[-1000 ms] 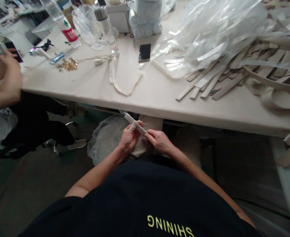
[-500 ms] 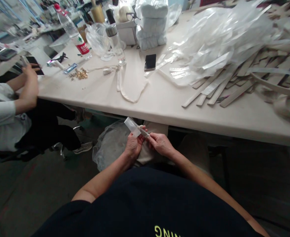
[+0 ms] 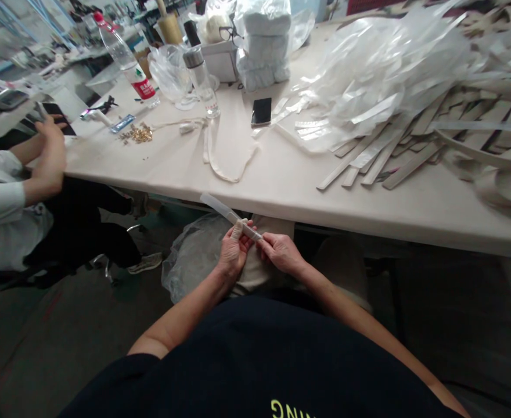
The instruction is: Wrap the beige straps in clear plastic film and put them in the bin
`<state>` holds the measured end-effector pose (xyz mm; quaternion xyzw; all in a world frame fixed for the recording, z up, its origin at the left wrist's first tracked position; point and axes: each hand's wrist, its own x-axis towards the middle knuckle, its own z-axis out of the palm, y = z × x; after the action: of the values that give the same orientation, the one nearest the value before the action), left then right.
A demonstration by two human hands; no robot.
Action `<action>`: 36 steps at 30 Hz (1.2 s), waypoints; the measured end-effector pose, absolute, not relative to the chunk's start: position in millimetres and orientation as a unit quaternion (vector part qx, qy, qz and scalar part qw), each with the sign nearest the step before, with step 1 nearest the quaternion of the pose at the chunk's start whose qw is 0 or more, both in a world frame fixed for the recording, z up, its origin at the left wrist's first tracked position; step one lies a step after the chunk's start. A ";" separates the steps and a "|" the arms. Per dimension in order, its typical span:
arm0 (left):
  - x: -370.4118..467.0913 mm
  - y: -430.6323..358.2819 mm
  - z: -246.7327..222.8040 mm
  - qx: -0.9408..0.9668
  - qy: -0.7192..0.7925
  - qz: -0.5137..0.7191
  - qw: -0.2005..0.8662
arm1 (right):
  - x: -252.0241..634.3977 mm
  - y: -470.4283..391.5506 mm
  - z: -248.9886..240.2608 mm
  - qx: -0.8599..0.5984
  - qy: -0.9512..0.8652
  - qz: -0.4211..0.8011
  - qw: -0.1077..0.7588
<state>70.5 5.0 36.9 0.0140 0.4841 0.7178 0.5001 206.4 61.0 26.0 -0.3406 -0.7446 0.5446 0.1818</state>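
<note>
A narrow, translucent plastic sleeve (image 3: 218, 206) slants from upper left down between my hands, just off the table's front edge. My left hand (image 3: 233, 251) is closed around its middle, the thumb lying across the top. At the lower right end of the sleeve, my right hand (image 3: 281, 253) pinches with thumb and fingers. Something greyish shows inside the sleeve between the hands, too small to identify. Below my hands lie beige fabric (image 3: 255, 268) and a clear plastic bag (image 3: 190, 255) with pale contents.
On the table (image 3: 164, 165) are a heap of plastic sleeves (image 3: 369, 75), beige strips (image 3: 406, 154), a phone (image 3: 261, 111), a glass bottle (image 3: 202, 84), a red-labelled bottle (image 3: 140, 84) and small gold pieces (image 3: 140, 133). A co-worker (image 3: 3, 197) sits at the left.
The plastic sleeve now reaches farther to the upper left and looks longer and narrower. My left thumb has come over its top. The right hand has hardly moved.
</note>
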 end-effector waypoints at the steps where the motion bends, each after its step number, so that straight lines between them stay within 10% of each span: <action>1: 71.0 4.9 34.7 0.025 0.486 0.710 0.510 | 205.1 61.5 26.1 -0.345 -0.744 0.541 0.185; 36: 60.2 14.0 40.7 0.025 0.471 0.739 0.481 | 202.0 63.2 25.2 -0.355 -0.731 0.562 0.157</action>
<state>60.2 14.0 40.7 0.0247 0.4715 0.7388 0.4809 202.0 63.2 25.2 -0.3550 -0.7306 0.5617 0.1571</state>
